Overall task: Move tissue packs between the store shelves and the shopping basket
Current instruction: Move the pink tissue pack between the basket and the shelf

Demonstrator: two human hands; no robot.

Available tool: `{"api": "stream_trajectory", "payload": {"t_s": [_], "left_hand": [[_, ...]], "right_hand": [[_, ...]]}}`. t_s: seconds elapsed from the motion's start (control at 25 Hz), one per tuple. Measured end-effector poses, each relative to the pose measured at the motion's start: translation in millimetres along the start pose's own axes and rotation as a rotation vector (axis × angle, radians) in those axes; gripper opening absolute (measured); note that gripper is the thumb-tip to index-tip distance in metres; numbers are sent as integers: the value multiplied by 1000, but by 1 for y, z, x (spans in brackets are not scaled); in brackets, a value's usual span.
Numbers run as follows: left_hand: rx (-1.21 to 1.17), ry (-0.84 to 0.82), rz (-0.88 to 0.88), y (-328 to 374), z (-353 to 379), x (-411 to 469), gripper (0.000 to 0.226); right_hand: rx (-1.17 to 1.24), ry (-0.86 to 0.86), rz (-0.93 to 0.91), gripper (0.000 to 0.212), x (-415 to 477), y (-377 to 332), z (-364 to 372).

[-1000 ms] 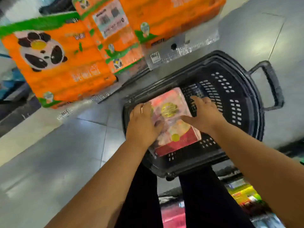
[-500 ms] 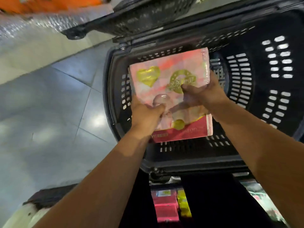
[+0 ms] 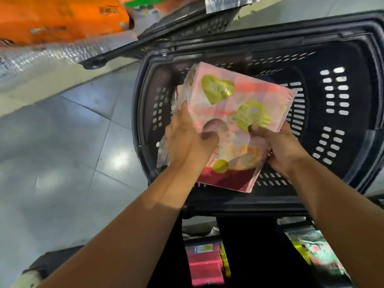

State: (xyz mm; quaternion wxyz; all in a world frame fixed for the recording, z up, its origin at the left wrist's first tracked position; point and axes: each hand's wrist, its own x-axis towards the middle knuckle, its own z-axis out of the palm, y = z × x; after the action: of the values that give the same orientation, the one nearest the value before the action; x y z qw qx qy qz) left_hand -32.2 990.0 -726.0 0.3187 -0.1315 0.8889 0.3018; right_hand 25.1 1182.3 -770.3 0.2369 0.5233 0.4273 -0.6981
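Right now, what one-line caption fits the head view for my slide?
Left hand and right hand grip a pink tissue pack over the black shopping basket, orange packs beyond.

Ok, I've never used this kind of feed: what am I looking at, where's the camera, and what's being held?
No machine here: a person wears one camera on the head, looking down, so the two bare arms are theirs. The left hand and right hand both grip a pink tissue pack with a gold heart, tilted over a dark plastic shopping basket on the grey tiled floor. Orange packs show at top left. Whether the pack touches the basket's bottom cannot be told.
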Motion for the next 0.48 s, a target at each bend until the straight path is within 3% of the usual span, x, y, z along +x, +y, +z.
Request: {"api": "stream_trajectory", "payload": {"t_s": [0.24,0.36,0.48], "left_hand": [[56,98,89,10,-23,-25,82],[92,110,130,14,-43,-36,79],[-47,84,198,10,-67,-40,74]], "right_hand": [[63,-86,-42,73,-36,-4,-1],[81,-183,26,67,-59,-15,2],[68,-260,66,92,-75,-20,5]]}}
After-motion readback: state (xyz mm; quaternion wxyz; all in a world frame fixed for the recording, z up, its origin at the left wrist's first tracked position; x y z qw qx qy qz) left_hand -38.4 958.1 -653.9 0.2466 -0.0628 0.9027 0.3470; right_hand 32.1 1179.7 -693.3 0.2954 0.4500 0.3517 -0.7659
